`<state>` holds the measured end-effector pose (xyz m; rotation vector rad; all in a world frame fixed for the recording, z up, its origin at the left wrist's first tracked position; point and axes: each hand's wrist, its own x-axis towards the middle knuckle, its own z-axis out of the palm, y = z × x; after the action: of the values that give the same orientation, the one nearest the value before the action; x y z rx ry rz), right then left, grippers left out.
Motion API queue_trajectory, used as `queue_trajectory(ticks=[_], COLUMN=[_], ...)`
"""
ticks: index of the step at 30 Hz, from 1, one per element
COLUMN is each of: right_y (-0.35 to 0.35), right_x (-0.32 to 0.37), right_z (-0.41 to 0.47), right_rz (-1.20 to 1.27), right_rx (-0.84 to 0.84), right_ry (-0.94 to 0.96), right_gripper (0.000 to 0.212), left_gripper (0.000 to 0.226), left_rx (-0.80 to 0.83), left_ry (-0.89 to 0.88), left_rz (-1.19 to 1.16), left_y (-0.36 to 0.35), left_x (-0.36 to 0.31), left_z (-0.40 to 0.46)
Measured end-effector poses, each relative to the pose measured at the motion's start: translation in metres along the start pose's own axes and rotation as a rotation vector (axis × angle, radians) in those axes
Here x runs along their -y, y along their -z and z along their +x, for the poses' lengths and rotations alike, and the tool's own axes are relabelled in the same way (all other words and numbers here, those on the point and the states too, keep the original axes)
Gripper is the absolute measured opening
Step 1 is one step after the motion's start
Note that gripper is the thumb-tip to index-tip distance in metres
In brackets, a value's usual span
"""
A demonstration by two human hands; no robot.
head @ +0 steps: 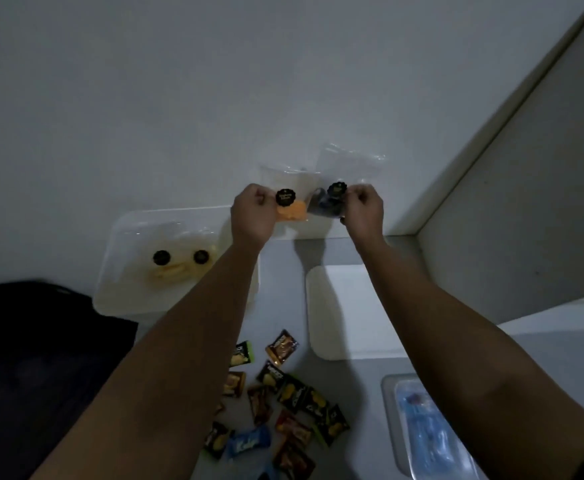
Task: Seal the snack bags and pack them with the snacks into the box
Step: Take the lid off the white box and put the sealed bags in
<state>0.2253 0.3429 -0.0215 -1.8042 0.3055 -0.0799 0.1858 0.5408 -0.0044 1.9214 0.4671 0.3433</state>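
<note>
Hard to read from my feed

Beside the box (179, 258), dim light blurs the sticker print; nearer me than it, my left forearm covers some snack packets (283, 403), others cut by the frame's bottom edge.

One head-worn wide-angle camera looks forward and steeply down along both forearms onto a pale table (283, 271), close enough that the arms fill the lower frame. The left hand (252, 213) and right hand (365, 211) sit just above centre. A wall fills 12 o'clock; wrappers (283, 393) lie at 6 o'clock. There is no second view.
</note>
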Motion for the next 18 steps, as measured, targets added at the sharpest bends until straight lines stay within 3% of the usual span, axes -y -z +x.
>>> queue_trajectory(ticks=[4, 9, 18], right_y=[-0.050, -0.104, -0.183], right_x=[0.035, 0.064, 0.038], right_z=[-0.032, -0.071, -0.103], right_rz=[-0.002, -0.088, -0.319], right_rx=[0.043, 0.145, 0.319], right_ry=[0.034, 0.039, -0.114], right_gripper=[0.017, 0.016, 0.025], left_gripper=[0.010, 0.009, 0.028], left_rx=[-0.138, -0.287, -0.215], left_ry=[0.028, 0.211, 0.474], left_rz=[-0.022, -0.048, -0.019], left_y=[0.069, 0.131, 0.159], left_x=[0.013, 0.061, 0.121], left_z=[0.009, 0.013, 0.009])
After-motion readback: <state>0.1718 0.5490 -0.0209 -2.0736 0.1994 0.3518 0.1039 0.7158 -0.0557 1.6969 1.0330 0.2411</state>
